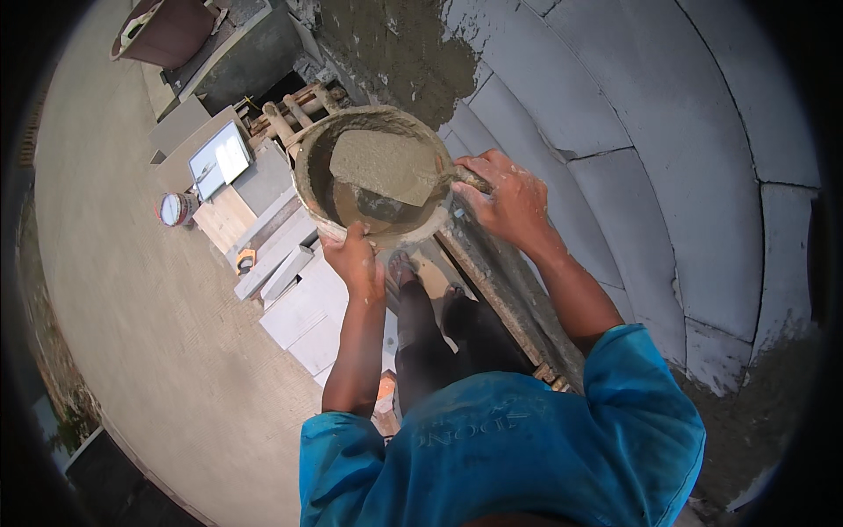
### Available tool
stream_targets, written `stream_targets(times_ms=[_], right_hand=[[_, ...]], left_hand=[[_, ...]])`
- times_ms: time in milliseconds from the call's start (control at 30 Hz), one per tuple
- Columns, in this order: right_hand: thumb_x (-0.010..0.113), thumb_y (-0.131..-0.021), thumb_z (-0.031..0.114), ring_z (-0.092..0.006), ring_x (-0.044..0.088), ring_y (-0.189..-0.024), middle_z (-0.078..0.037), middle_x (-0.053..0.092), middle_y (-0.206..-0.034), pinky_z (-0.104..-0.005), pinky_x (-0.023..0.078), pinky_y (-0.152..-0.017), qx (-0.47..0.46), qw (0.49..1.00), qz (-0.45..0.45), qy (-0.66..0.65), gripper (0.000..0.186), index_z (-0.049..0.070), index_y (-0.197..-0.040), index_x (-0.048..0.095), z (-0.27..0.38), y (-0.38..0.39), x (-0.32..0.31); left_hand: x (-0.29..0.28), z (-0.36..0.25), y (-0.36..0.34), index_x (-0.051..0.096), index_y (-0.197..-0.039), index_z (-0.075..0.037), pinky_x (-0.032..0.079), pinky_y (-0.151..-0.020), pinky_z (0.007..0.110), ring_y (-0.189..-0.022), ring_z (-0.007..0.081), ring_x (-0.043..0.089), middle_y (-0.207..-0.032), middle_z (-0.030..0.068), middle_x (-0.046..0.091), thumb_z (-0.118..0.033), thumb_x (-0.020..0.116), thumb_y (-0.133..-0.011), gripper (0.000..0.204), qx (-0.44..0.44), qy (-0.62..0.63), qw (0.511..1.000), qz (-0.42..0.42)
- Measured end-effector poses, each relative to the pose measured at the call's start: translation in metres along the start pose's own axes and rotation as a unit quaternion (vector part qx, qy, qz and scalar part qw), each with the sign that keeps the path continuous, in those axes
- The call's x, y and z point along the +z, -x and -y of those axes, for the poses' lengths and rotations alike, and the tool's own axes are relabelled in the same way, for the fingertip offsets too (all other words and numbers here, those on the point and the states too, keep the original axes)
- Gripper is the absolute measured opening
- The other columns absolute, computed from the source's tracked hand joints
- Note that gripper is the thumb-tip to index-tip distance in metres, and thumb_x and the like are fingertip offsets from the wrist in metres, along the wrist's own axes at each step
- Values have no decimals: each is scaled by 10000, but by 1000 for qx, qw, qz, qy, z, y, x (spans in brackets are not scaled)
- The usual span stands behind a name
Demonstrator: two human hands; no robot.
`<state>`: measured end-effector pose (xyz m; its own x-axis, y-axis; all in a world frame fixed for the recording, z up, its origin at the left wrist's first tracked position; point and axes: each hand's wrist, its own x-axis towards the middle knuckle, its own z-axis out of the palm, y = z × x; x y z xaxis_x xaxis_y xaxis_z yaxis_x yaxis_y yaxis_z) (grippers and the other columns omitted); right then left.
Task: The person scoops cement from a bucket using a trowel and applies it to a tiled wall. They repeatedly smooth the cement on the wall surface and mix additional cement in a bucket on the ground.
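Observation:
In front of me is a round, mortar-caked bucket (309,189), tilted so that its inside shows. Wet grey mortar (386,161) sits in it beside a darker hollow. My left hand (354,257) is closed on the near rim, thumb over the edge. At the right side, my right hand (507,195) wraps round a short, mortar-smeared handle (468,178). Whether that handle belongs to the bucket or to a tool resting in it, I cannot tell.
Grey blocks (562,105) form a wall on the right, with wet mortar (413,53) smeared at its top. My feet stand on a narrow raised platform (430,268). Below left lie stacked boards (307,307), a paint pail (177,209) and a brown tub (171,39).

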<state>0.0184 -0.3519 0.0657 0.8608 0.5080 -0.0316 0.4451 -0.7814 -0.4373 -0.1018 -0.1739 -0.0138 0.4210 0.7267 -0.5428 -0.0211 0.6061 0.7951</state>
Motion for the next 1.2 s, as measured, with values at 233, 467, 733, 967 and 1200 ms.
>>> stream_targets(times_ms=[233, 467, 733, 967, 1200], right_hand=[[745, -868, 369, -148, 584, -745, -81, 689, -872, -339, 475, -654, 120, 931, 141, -316, 471, -3, -1155, 709, -95, -108, -3], [723, -880, 362, -276, 690, -914, -144, 732, -1009, -386, 524, -765, 120, 984, -109, -71, 460, 50, -1217, 696, -28, -34, -151], [698, -899, 342, -329, 663, -1037, -135, 677, -1073, -489, 528, -820, 53, 967, 189, 161, 367, 133, -1200, 680, -15, 5, -21], [685, -908, 257, -246, 641, -1002, -51, 618, -1033, -465, 484, -765, -29, 986, -102, 133, 267, 185, -1165, 683, -31, 18, -17], [711, -900, 306, -234, 640, -858, -36, 649, -970, -420, 473, -695, -94, 992, -89, 0, 296, 167, -1162, 709, 13, 1, -94]], left_hand=[[-39, -19, -17, 479, -1300, 6, 539, -640, 289, -853, 190, 650, -1102, 126, 632, 102, 550, -813, 502, 21, -80, 997, 3], [-32, -30, -5, 470, -1354, 16, 517, -596, 262, -842, 163, 656, -1102, 114, 635, 117, 550, -776, 593, 25, -95, 993, 66], [41, -5, 80, 91, -1618, -39, 318, -1143, 340, -1404, 259, 393, -1591, 197, 320, 133, 505, -844, 895, 210, -131, 954, 168], [53, -23, 83, 285, -1539, 23, 471, -981, 324, -1162, 226, 586, -1361, 171, 562, 83, 562, -843, 751, 162, -72, 975, 133], [38, -50, 47, 457, -1333, 10, 510, -597, 302, -773, 186, 637, -1045, 117, 639, 84, 588, -815, 539, 38, 21, 999, 24]])
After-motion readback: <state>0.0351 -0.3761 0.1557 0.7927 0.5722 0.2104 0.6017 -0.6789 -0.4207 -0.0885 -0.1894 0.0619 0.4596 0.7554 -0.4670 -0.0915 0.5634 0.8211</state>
